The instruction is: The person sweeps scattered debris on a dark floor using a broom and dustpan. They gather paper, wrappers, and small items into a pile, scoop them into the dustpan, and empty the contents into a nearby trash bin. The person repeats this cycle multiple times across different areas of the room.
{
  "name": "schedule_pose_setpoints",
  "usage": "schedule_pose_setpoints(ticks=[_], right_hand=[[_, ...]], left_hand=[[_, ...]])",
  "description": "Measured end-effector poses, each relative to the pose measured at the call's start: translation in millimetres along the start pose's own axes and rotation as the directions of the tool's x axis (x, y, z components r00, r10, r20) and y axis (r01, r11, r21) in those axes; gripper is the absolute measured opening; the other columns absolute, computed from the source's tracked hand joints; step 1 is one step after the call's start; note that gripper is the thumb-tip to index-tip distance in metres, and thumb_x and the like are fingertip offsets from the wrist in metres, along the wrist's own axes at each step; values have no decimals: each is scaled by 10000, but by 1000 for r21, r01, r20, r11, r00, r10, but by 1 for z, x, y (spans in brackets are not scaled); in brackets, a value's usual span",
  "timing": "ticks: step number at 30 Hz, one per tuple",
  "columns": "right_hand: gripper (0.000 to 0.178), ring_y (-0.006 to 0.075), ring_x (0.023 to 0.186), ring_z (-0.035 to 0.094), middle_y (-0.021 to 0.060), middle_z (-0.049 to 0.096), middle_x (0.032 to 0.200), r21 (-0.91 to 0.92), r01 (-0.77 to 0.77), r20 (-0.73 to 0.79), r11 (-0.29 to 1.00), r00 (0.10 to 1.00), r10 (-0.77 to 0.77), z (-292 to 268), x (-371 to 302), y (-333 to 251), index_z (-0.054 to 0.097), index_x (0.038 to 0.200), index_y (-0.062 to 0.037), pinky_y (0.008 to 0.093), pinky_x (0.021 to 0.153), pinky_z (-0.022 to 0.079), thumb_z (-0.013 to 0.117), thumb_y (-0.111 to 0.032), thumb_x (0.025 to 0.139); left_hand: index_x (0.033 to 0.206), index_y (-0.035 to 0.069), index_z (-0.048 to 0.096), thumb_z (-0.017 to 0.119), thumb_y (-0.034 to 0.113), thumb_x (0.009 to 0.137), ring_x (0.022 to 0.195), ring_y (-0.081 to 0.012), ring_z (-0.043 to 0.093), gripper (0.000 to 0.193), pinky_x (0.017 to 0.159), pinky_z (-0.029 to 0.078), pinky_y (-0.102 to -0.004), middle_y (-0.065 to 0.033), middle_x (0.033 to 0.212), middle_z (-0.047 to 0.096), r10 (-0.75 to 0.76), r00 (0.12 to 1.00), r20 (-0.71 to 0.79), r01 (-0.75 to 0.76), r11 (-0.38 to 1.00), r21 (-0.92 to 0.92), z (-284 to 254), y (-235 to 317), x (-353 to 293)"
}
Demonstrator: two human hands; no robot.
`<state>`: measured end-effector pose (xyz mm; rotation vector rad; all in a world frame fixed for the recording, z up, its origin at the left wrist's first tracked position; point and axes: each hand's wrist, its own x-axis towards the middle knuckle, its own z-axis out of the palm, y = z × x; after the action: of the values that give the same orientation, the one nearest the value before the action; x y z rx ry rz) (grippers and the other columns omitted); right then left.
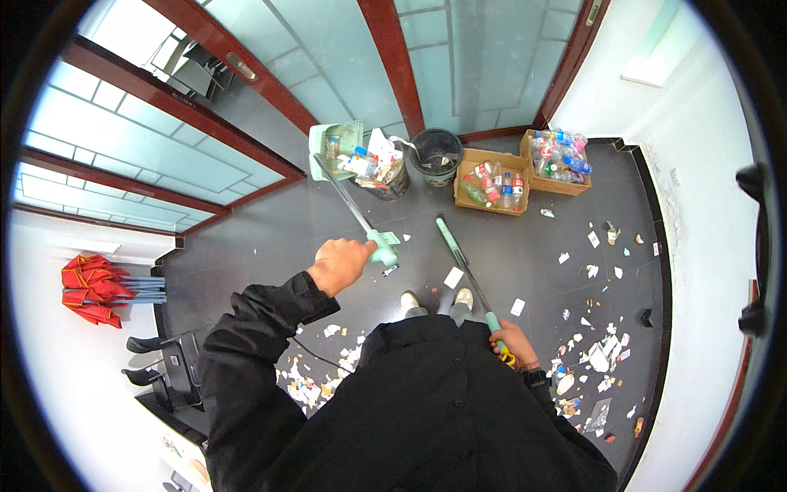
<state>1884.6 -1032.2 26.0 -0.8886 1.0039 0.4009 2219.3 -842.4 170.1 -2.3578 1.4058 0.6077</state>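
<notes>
My left hand (340,264) is wrapped around the green grip of a long-handled dustpan (348,131). The pale green pan is raised beside a full trash bin (387,190), its clear pole slanting down to my fist. Paper, plastic and a blue-capped container fill the bin's top. Low at my right side, my right hand (513,343) grips the green handle of what looks like a broom (473,279), with a yellow loop at its end. The broom's narrow green far part points forward over the floor, in front of my shoes. Its bristles cannot be made out clearly.
A black bucket (436,157) stands right of the bin, then two cardboard boxes (474,205) of plastic bottles. Scraps (602,353) litter the grey floor at right, with another pile (307,385) at left. Glass partitions (320,57) stand ahead; folded chairs (168,369) are at left.
</notes>
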Motion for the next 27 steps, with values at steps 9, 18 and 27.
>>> schedule_pose_setpoints(ticks=[9,18,27], right_hand=[[310,127,470,510,34,505,627,9,-15,-12,1000,1000,15,-3,-1,-7,487,1032,-47,271,384,409,556,-36,730],[237,119,470,513,30,510,624,-7,9,-39,1000,999,-10,-8,3,-7,497,957,-61,264,379,411,558,-45,729],[258,117,459,504,27,503,619,20,23,-55,1000,998,-22,-8,-8,-4,479,973,-61,262,380,411,551,-58,725]], left_hand=[[1085,134,510,529,70,788,639,-326,660,305,523,513,-438,-139,677,639,15,998,-56,-13,1000,27,-7,10,-22],[1126,143,494,536,79,789,621,-332,657,346,512,516,-439,-139,677,638,51,996,-78,-46,997,66,-3,10,-34],[1101,135,496,551,78,768,722,-372,655,342,623,529,-465,-167,752,654,-243,956,-162,230,969,-93,-27,-23,-19]])
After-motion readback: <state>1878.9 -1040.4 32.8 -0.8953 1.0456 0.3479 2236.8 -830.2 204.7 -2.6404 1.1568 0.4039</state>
